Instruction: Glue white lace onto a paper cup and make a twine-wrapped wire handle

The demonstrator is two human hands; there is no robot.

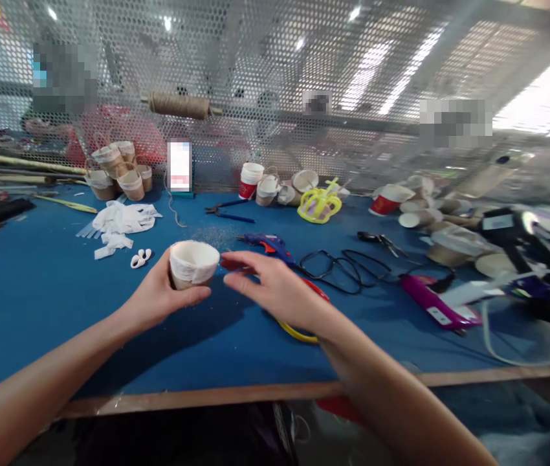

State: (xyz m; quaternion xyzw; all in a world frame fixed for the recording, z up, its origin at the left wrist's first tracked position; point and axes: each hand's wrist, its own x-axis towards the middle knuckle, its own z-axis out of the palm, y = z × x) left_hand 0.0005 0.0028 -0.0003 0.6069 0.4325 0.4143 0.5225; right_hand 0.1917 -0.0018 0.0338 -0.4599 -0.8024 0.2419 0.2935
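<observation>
While my left hand (158, 292) grasps the white-banded cup (194, 266) around its side, mouth up above the blue table (27, 291), my right hand (275, 285) is unclosed, fingers parted just beside the rim; I cannot tell whether they touch it. I judge this a holding-and-adjusting step. A good next move calls for light right-hand contact, the left keeping the cup level, clear of the glue gun (271, 244) beyond.

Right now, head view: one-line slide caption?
Left hand holding a white-banded cup over a blue tabletop, right hand open beside it, blue glue gun lying beyond.
</observation>
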